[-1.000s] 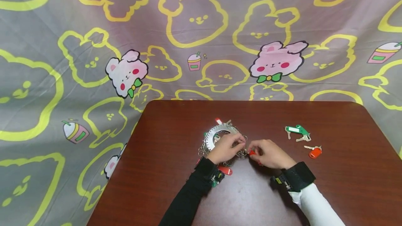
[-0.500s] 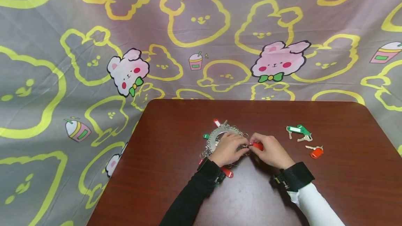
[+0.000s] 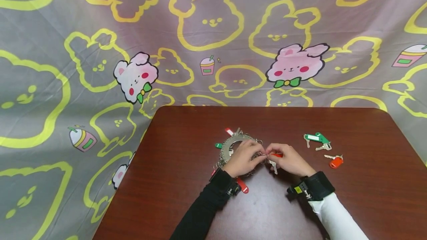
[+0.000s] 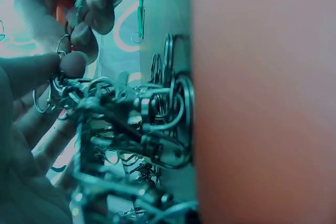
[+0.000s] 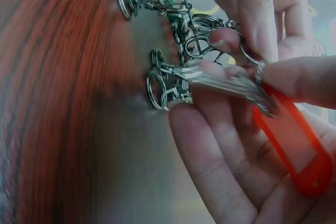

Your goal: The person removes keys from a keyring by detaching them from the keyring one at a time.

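Head view: the left-hand grip (image 3: 245,157) pinches a small metal ring (image 3: 262,154) at the right edge of a flat metal hoop (image 3: 227,149), which lies on the dark brown bench (image 3: 283,210). Just beside it, the right-hand grip (image 3: 289,159) pinches a red key tag (image 3: 277,155), whose silver key (image 3: 274,167) hangs below the fingers. Around the hoop show a red-and-white tag (image 3: 229,132), a small green tag (image 3: 218,145) and another red tag (image 3: 243,185) by the left wrist. Well apart to the right lie two green key tags (image 3: 313,137) and an orange key tag (image 3: 337,162), with keys. Left wrist view: tangled metal clips (image 4: 131,108) fill the middle, the left thumb and fingers closed at their upper left; the right fingers hold the key and tag just beyond. Right wrist view: the key slants toward the clips, the tag rests across the right fingers, and the right thumb presses near its split ring (image 5: 249,52); whether that ring is linked to the hoop cannot be told.
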The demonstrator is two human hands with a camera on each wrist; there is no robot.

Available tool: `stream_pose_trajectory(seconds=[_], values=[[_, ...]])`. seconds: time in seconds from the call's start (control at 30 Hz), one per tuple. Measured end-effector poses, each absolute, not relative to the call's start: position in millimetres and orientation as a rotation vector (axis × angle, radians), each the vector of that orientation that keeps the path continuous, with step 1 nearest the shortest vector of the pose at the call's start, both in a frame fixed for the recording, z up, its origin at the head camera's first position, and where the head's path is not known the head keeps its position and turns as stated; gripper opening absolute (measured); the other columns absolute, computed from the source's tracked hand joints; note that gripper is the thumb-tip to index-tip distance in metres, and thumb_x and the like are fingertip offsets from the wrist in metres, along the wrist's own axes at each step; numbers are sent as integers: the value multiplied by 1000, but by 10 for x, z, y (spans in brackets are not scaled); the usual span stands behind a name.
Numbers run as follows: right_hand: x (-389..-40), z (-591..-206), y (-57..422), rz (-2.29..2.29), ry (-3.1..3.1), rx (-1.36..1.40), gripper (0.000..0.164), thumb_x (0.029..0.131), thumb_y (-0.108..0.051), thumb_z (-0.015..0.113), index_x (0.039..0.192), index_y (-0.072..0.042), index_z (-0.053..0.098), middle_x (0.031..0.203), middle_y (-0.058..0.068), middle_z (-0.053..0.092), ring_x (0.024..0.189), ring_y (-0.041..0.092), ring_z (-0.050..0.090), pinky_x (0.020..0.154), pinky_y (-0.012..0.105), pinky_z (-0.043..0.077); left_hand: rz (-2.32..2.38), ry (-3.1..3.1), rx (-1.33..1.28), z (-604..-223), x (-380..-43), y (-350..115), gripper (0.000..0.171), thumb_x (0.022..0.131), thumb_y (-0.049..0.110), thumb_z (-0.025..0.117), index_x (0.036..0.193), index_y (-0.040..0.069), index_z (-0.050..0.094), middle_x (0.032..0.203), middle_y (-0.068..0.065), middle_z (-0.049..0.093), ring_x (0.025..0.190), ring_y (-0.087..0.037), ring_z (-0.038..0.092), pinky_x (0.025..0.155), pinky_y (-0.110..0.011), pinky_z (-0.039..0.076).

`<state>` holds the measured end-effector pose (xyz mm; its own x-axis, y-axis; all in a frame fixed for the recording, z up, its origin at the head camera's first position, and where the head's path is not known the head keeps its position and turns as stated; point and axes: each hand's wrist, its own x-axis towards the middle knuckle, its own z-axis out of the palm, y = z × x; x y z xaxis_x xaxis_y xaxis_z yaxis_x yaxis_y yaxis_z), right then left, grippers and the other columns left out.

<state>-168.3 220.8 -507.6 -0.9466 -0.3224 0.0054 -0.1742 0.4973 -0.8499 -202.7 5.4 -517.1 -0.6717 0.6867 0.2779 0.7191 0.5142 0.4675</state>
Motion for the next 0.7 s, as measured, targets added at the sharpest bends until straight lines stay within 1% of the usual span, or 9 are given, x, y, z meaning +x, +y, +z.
stream_pose_trajectory(seconds=[0.07,0.17,0.27,0.37,0.47,0.57,0.67,0.7], values=[[-1683,-5078,2216,-1402,2617,-434,7,98,-11,71,103,-10,75,95,5,74,67,14,65,64,29,55,-892,-2674,-1250,-5163,-2029,45,11,104,31,65,107,22,70,113,4,66,117,-13,57,107,-37,44],[-1674,-5090,2207,-1260,2811,-505,7,94,-17,77,100,-17,81,96,-3,75,79,15,69,73,34,55,-926,-2662,-1228,-5168,-2043,37,10,103,29,65,105,21,71,113,2,67,117,-14,58,108,-38,43],[-1668,-5110,2170,-1148,3008,-609,9,90,-17,82,96,-23,83,97,-9,74,90,14,70,79,38,54,-990,-2669,-1193,-5166,-2055,31,12,103,29,65,104,19,71,114,0,67,117,-15,59,107,-39,43],[-1672,-5129,2135,-1202,3068,-682,13,89,-11,82,95,-23,82,94,-11,74,87,11,70,76,38,56,-1064,-2675,-1165,-5159,-2066,30,13,104,30,64,103,18,70,112,0,66,113,-15,59,102,-36,45],[-1682,-5147,2106,-1355,3001,-686,14,92,-5,77,96,-19,79,90,-9,74,85,7,70,76,32,58,-1143,-2672,-1152,-5146,-2076,32,13,105,29,63,103,17,68,109,0,66,109,-13,59,96,-30,47],[-1690,-5165,2076,-1486,2885,-605,10,99,-6,69,98,-16,72,91,-3,74,85,7,68,76,27,58,-1210,-2677,-1148,-5146,-2088,32,14,107,27,60,107,14,66,108,-2,65,105,-13,59,90,-25,47],[-1693,-5175,2050,-1589,2750,-506,8,106,-9,59,101,-12,66,91,3,69,80,8,63,70,25,53,-1238,-2682,-1155,-5154,-2098,29,15,108,25,57,110,12,64,108,-4,65,104,-15,59,89,-25,47],[-1692,-5180,2045,-1623,2698,-479,9,107,-9,56,102,-10,64,91,6,68,78,9,63,69,26,53,-1231,-2685,-1160,-5164,-2104,27,15,108,26,57,111,12,63,109,-4,65,105,-15,59,90,-25,46]])
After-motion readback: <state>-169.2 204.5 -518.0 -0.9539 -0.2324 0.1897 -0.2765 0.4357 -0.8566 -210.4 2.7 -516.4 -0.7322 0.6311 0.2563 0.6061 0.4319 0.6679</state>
